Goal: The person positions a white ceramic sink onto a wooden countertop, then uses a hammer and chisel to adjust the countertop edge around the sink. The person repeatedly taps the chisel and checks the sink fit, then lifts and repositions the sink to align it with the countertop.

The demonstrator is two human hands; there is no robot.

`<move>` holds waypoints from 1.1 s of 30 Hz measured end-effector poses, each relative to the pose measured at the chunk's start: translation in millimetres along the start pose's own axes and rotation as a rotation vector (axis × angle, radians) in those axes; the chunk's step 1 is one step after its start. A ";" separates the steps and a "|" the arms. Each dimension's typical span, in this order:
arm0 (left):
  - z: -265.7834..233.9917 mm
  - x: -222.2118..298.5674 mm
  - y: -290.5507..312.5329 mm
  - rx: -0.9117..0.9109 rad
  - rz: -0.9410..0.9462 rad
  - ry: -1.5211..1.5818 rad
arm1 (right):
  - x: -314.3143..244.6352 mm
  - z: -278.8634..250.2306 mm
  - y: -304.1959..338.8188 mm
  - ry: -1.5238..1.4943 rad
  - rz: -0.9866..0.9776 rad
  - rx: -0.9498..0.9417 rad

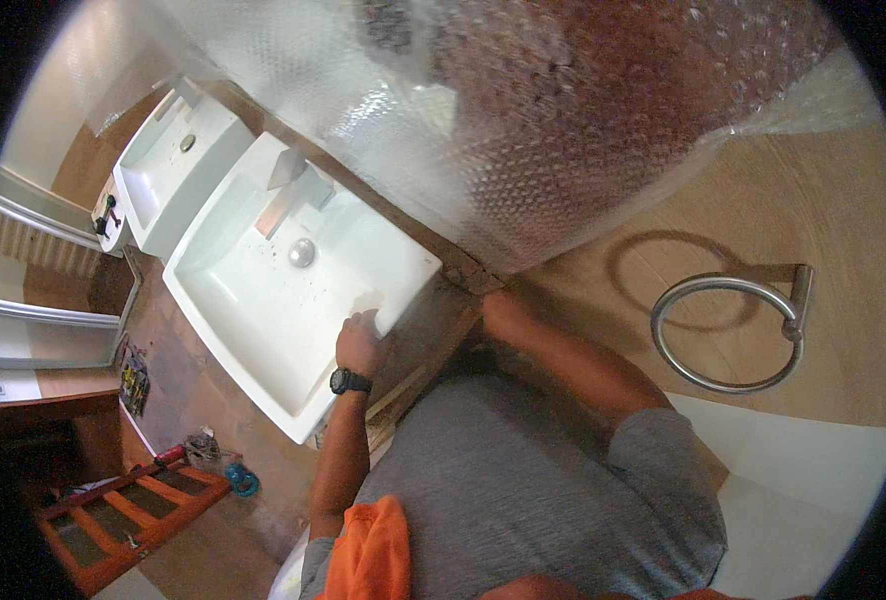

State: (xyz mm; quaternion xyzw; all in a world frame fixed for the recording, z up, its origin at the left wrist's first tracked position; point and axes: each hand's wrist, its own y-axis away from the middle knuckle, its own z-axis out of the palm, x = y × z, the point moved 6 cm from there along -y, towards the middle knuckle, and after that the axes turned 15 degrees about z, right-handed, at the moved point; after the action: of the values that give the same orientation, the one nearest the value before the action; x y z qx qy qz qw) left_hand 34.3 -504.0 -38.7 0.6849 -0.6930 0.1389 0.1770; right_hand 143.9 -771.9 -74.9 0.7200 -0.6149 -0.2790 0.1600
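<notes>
Head view: left hand (360,340), fingers curled, grips the white basin (263,290) at its near corner; right hand (503,312) fingers hidden, steadying before a lift

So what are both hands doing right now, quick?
Left hand: fingers curled over the white sink's rim, gripping it.
Right hand: at the countertop edge by the bubble wrap; its grip cannot be told.

Left hand (360,340) grips white basin (263,300) rim; right hand (503,312) under bubble wrap (563,120).
</notes>
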 end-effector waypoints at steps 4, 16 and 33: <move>-3.8 -0.9 -0.5 0.050 0.013 0.035 | 12.2 -16.7 17.5 0.108 0.051 -0.002; 1.5 -7.8 6.0 0.064 0.105 0.023 | -20.4 -39.1 46.9 0.313 0.182 0.114; 0.6 -3.0 3.4 -0.023 0.010 -0.023 | 3.2 -21.2 63.9 0.005 0.179 0.218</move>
State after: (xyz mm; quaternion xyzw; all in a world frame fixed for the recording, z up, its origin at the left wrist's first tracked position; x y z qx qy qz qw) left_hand 30.9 -501.5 -40.4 0.6809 -0.7000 0.1238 0.1762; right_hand 106.0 -789.7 -22.1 0.6761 -0.7030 -0.1933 0.1064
